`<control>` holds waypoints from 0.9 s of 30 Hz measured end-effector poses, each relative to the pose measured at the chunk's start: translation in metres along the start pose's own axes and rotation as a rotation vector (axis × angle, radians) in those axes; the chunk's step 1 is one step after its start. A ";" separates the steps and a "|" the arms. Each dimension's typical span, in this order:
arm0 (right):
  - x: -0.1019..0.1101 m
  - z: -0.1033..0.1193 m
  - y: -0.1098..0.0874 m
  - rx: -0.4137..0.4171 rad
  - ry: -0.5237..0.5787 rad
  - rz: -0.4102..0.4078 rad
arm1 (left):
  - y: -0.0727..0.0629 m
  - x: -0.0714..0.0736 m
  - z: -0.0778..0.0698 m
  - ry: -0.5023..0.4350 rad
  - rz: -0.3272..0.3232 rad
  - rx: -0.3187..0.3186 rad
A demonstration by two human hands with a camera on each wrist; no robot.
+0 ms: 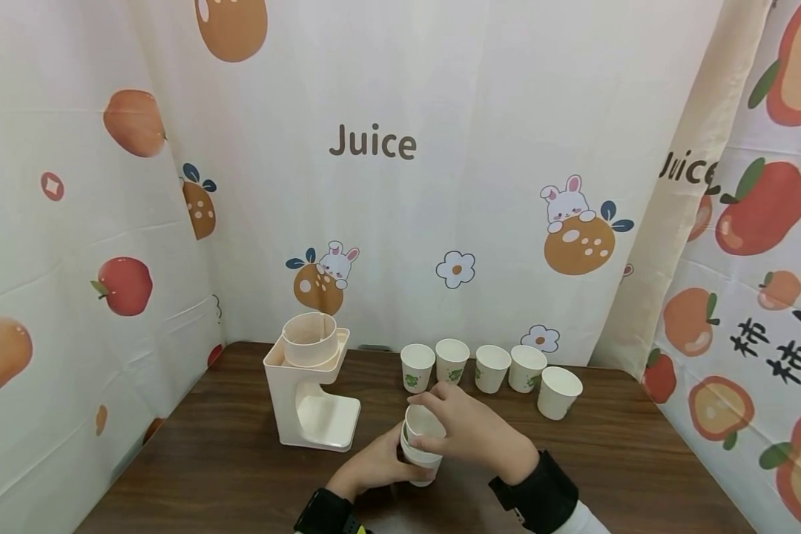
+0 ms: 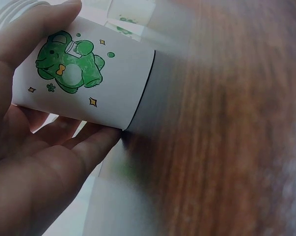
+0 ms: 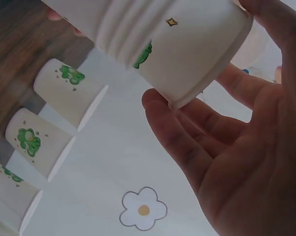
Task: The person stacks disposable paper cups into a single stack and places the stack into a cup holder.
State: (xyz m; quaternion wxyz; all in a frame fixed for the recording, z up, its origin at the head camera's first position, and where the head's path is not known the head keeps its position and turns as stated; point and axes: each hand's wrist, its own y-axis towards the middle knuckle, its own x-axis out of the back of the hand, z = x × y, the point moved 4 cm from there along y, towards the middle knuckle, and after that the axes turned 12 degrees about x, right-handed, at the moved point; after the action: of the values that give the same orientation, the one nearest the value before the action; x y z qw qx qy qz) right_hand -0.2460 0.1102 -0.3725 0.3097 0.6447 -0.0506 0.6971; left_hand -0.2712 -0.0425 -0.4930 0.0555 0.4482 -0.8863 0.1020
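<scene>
A stack of nested white paper cups (image 1: 420, 472) is held over the table near its front. My left hand (image 1: 380, 461) grips the stack's lower part; in the left wrist view its thumb and fingers wrap around a cup with a green bear print (image 2: 74, 69). My right hand (image 1: 475, 429) holds the top paper cup (image 3: 201, 44) by its rim, thumb on one side and fingers on the other. That top cup sticks up out of the stack, and several stacked rims show below it in the right wrist view.
Several paper cups (image 1: 492, 368) stand in a row at the back of the brown table (image 1: 193, 437), the rightmost cup (image 1: 559, 393) slightly nearer. A cream stand with a round open top (image 1: 307, 389) is on the left. Printed curtains (image 1: 387, 208) enclose the table.
</scene>
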 end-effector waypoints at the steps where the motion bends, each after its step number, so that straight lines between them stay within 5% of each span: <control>1: -0.002 0.000 0.000 -0.002 -0.005 0.001 | 0.000 0.000 0.000 -0.001 0.000 0.001; 27: -0.022 -0.002 -0.002 -0.013 0.019 0.010 | -0.001 0.000 0.000 -0.012 -0.006 0.030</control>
State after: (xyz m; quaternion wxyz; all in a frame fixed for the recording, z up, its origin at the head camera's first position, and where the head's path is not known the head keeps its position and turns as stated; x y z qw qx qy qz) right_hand -0.2474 0.1051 -0.3937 0.3108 0.6358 -0.0552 0.7044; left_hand -0.2707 -0.0435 -0.4927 0.0436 0.4522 -0.8837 0.1126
